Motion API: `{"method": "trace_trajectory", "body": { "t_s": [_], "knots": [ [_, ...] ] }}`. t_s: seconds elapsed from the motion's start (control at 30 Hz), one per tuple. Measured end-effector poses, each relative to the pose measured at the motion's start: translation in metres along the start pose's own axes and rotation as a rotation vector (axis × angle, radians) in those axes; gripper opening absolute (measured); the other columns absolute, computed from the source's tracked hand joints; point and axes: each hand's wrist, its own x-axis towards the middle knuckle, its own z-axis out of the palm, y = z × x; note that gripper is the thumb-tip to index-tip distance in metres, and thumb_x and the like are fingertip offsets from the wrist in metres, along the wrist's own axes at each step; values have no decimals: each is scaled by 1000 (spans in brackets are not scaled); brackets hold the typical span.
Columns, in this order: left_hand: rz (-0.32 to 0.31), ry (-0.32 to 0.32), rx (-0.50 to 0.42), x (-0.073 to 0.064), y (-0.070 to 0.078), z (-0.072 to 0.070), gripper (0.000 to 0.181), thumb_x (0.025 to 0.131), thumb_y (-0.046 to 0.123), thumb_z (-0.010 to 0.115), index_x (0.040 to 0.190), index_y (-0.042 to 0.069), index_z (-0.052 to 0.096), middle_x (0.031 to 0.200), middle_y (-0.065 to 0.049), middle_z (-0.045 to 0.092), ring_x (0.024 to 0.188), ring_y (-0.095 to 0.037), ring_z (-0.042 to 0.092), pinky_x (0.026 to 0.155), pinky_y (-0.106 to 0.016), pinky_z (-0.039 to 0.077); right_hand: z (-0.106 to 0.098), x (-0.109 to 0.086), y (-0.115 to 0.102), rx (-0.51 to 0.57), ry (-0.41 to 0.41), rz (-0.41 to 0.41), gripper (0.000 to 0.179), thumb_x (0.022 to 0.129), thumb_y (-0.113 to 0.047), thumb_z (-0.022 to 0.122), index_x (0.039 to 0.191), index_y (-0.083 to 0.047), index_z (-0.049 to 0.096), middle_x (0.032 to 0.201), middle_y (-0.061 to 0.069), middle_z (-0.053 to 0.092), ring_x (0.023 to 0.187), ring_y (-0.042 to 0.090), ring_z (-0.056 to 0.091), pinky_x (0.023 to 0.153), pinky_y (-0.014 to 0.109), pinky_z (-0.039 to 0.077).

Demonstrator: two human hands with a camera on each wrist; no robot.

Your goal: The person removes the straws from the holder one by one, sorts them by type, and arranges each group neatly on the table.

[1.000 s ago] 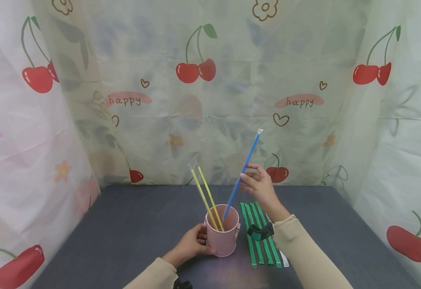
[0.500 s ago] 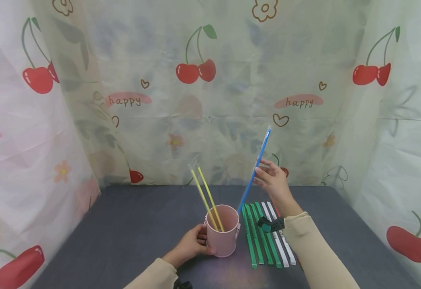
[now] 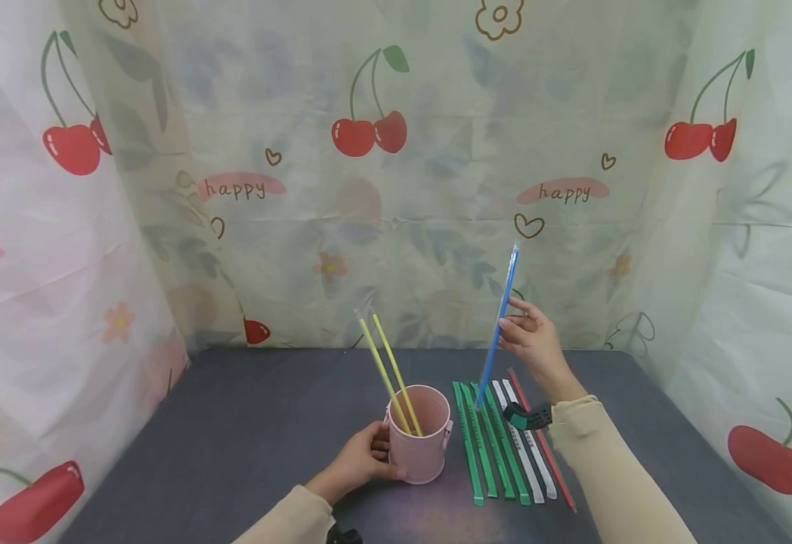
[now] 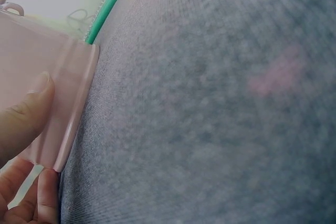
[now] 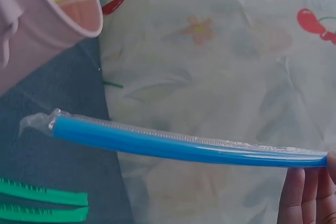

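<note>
My left hand (image 3: pixel 357 462) grips the side of a small pink bucket (image 3: pixel 418 457), thumb in front and fingers around the far side. Two yellow straws (image 3: pixel 384 360) in clear wrappers lean out of it to the left. Between thumb and fingertips, my right hand (image 3: pixel 537 344) pinches a blue straw (image 3: pixel 493 351) near its middle, holding it steeply tilted to the right of the bucket. Its clear plastic sleeve (image 5: pixel 38 121) shows a twisted loose end in the right wrist view. The straw's lower end overlaps the row of green-wrapped straws (image 3: pixel 484 446) in the head view.
Right of the bucket, several green-wrapped straws lie side by side on the dark grey table (image 3: pixel 253 423). Beside them are two white-wrapped straws (image 3: pixel 528 465) and a red straw (image 3: pixel 554 459). A cherry-patterned curtain (image 3: pixel 396 196) encloses the back and both sides.
My right hand has drawn the blue straw out of the bucket and moved it right, over the green-wrapped straws. The white and red straws have come into view. My left hand stays on the bucket.
</note>
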Motion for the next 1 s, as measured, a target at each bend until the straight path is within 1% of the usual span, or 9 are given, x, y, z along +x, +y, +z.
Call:
{"method": "trace_trajectory", "body": {
  "t_s": [0.13, 0.23, 0.37, 0.4, 0.47, 0.63, 0.73, 0.87, 1.0],
  "knots": [
    [-7, 1, 7, 1, 1, 0, 66, 67, 7, 87, 123, 1, 53, 113, -10, 62, 102, -23, 60, 88, -42, 54, -6, 2, 5, -84, 1, -7, 55, 95, -6, 59, 146, -5, 37, 96, -7, 60, 82, 3, 65, 77, 25, 57],
    [-14, 4, 12, 0, 3, 0, 66, 67, 8, 87, 123, 0, 53, 113, -10, 62, 102, -23, 60, 88, -42, 53, -10, 3, 8, -162, 0, -9, 54, 96, -6, 58, 146, -4, 37, 104, -1, 58, 83, 2, 64, 79, 27, 57],
    [-16, 3, 13, -1, 4, 0, 66, 67, 8, 87, 124, 0, 53, 113, -10, 62, 102, -23, 60, 89, -43, 53, -15, 3, 13, -239, -10, 13, 54, 96, -5, 58, 145, 0, 37, 99, -1, 60, 81, 2, 64, 76, 25, 57],
    [-13, 2, 11, -1, 4, 0, 66, 68, 7, 87, 124, 0, 53, 113, -10, 62, 102, -23, 60, 89, -43, 53, -17, 3, 15, -248, -14, 23, 55, 95, -5, 58, 145, 1, 37, 96, -3, 61, 79, 2, 64, 74, 24, 56],
    [-10, 2, 11, -1, 3, 0, 66, 67, 7, 87, 124, 0, 53, 112, -10, 62, 102, -23, 60, 89, -43, 53, -19, 3, 19, -283, -18, 51, 54, 95, -5, 59, 145, 0, 38, 92, -2, 62, 78, 3, 64, 75, 27, 57],
    [-8, 7, 15, -1, 3, 1, 66, 68, 6, 87, 124, 0, 53, 112, -10, 62, 102, -23, 61, 88, -43, 53, -25, 5, 31, -371, -29, 134, 53, 95, -4, 59, 144, -2, 41, 98, 8, 65, 77, 6, 63, 78, 35, 58],
    [-5, 7, 13, -1, 3, 0, 66, 67, 6, 87, 123, 0, 53, 112, -10, 62, 102, -24, 61, 88, -43, 53, -29, 5, 38, -411, -45, 166, 52, 94, -1, 59, 142, 0, 41, 98, 12, 66, 76, 7, 62, 74, 34, 58],
    [-4, 7, 15, -1, 3, 0, 65, 68, 7, 87, 123, -1, 53, 112, -11, 62, 102, -24, 60, 89, -43, 53, -32, 3, 47, -502, -49, 205, 51, 92, 3, 59, 140, 3, 43, 92, 14, 68, 72, 11, 62, 67, 34, 57],
    [-14, 2, 20, 0, 1, 0, 66, 67, 9, 88, 123, 0, 53, 112, -10, 62, 101, -22, 60, 89, -42, 53, -37, 1, 56, -573, -28, 261, 51, 90, 4, 59, 139, 3, 44, 95, 20, 69, 72, 15, 64, 68, 38, 58]
  ]
}}
